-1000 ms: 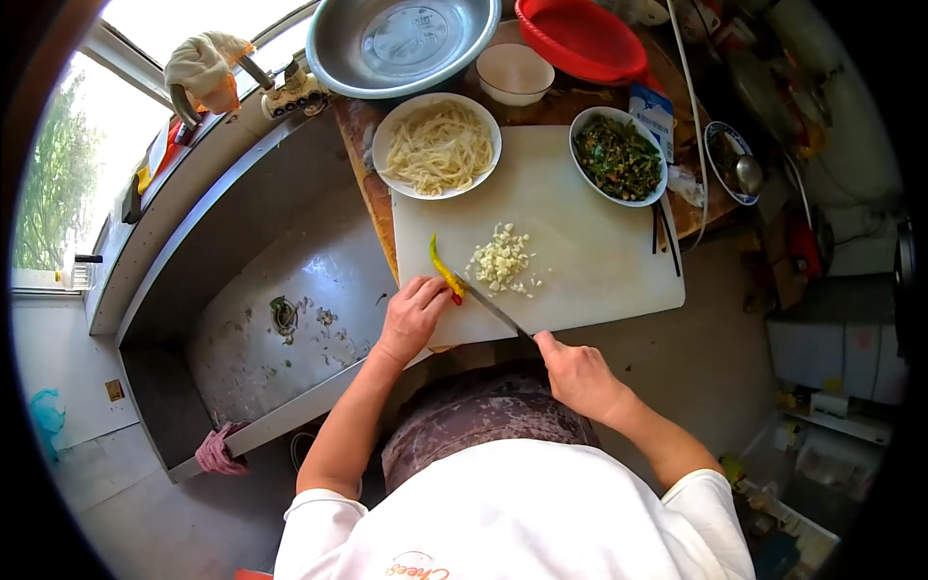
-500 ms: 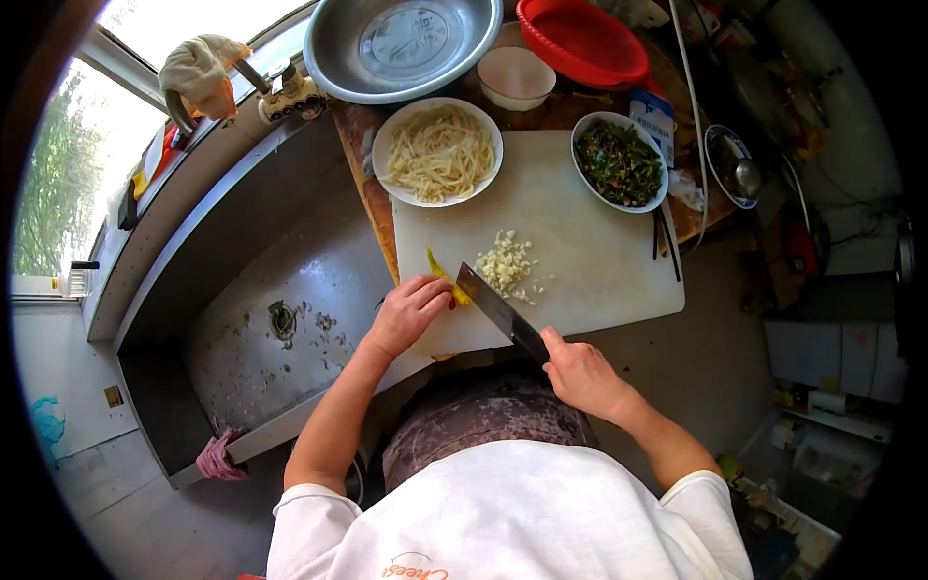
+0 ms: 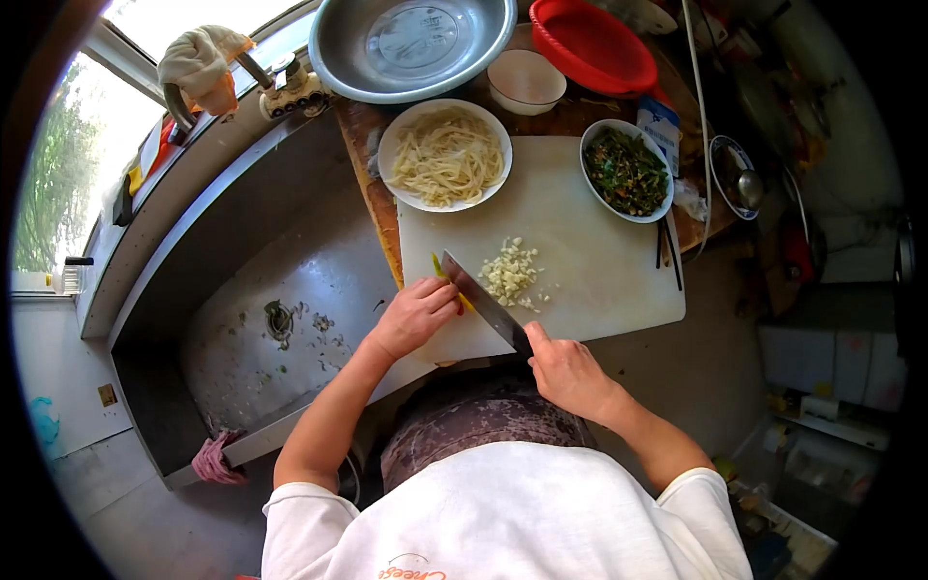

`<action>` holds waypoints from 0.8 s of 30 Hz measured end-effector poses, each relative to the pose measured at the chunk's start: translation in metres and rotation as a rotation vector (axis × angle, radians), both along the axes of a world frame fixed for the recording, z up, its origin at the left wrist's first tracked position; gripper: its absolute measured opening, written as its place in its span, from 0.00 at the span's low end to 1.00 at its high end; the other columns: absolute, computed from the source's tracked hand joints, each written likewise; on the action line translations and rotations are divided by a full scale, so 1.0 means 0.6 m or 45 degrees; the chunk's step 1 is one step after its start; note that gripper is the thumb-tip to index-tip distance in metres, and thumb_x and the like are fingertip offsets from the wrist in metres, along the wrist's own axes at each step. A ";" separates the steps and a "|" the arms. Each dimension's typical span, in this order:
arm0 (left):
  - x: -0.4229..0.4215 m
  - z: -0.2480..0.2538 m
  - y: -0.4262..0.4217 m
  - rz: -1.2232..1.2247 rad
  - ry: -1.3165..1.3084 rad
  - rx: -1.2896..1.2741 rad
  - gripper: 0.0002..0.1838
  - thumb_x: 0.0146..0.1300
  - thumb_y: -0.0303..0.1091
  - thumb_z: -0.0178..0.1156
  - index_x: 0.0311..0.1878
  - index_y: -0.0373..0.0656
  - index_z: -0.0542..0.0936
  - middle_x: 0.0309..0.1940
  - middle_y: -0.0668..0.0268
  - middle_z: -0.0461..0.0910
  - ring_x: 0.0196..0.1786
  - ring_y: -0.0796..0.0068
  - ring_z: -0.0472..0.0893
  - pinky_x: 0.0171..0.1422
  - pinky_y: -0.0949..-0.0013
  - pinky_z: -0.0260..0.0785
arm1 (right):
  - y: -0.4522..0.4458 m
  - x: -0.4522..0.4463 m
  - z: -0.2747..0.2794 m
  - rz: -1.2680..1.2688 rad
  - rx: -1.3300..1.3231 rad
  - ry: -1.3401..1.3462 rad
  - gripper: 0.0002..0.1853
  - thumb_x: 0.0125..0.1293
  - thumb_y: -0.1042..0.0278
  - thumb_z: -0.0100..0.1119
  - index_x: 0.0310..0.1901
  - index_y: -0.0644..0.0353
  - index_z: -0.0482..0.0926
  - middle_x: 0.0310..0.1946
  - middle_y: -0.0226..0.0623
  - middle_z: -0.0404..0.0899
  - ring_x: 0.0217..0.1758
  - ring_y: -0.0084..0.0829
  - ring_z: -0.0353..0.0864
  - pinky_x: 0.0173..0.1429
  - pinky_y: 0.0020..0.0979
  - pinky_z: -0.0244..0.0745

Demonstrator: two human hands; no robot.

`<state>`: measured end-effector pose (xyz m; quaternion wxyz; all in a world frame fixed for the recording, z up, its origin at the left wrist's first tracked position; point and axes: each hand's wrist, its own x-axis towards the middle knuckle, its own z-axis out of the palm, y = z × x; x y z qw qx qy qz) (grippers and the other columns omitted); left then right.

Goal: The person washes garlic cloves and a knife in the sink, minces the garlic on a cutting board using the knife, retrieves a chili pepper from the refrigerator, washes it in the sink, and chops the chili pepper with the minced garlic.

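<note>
My left hand [image 3: 418, 317] pins a thin yellow-green chili pepper [image 3: 438, 265] to the white cutting board [image 3: 599, 285], fingers closed over it. Most of the pepper is covered by the fingers; its green end and a yellow bit show. Wrapped round the handle of a cleaver [image 3: 491, 307] is my right hand [image 3: 572, 375]. The dark blade lies slantwise right beside my left fingertips, over the pepper; whether it touches the pepper I cannot tell. A small heap of chopped garlic [image 3: 508, 273] sits just right of the blade.
Behind are a plate of pale noodle-like strips [image 3: 449, 159] and a bowl of chopped greens [image 3: 626, 172]. A metal basin [image 3: 416, 43], white bowl [image 3: 527, 82] and red basket [image 3: 594, 48] stand farther back. Chopsticks [image 3: 671, 246] lie at right. The metal sink [image 3: 251, 290] is left.
The cleaver and my right hand have moved left and slightly up, bringing the blade against my left fingers. My left hand now hides more of the pepper. The view has shifted slightly.
</note>
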<state>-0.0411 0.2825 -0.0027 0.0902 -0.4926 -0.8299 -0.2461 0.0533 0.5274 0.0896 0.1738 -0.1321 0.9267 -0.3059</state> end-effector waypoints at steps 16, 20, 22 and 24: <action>-0.007 -0.014 -0.001 0.002 -0.009 0.163 0.07 0.50 0.29 0.60 0.34 0.41 0.77 0.40 0.64 0.76 0.43 0.66 0.76 0.47 0.65 0.73 | -0.018 -0.046 -0.016 0.122 0.134 -0.070 0.18 0.56 0.84 0.48 0.50 0.71 0.61 0.20 0.57 0.76 0.29 0.60 0.79 0.33 0.53 0.75; -0.006 -0.016 0.004 -0.006 0.000 0.176 0.07 0.49 0.29 0.60 0.34 0.42 0.77 0.40 0.64 0.76 0.45 0.66 0.76 0.47 0.65 0.73 | -0.020 -0.057 -0.047 0.066 0.068 -0.026 0.23 0.53 0.85 0.48 0.53 0.72 0.61 0.21 0.58 0.77 0.29 0.58 0.80 0.35 0.52 0.77; -0.006 -0.017 0.001 -0.024 0.001 0.127 0.07 0.50 0.30 0.59 0.34 0.42 0.77 0.40 0.64 0.76 0.45 0.66 0.76 0.47 0.65 0.72 | -0.027 -0.047 -0.056 0.055 0.133 0.020 0.24 0.52 0.85 0.49 0.54 0.72 0.61 0.22 0.58 0.78 0.30 0.58 0.81 0.36 0.51 0.77; -0.005 -0.015 0.002 -0.044 0.008 0.099 0.07 0.50 0.30 0.59 0.34 0.43 0.77 0.40 0.65 0.75 0.46 0.66 0.75 0.47 0.65 0.72 | -0.028 -0.036 -0.050 0.059 0.190 0.044 0.25 0.52 0.85 0.49 0.55 0.72 0.61 0.22 0.58 0.78 0.30 0.58 0.81 0.37 0.51 0.78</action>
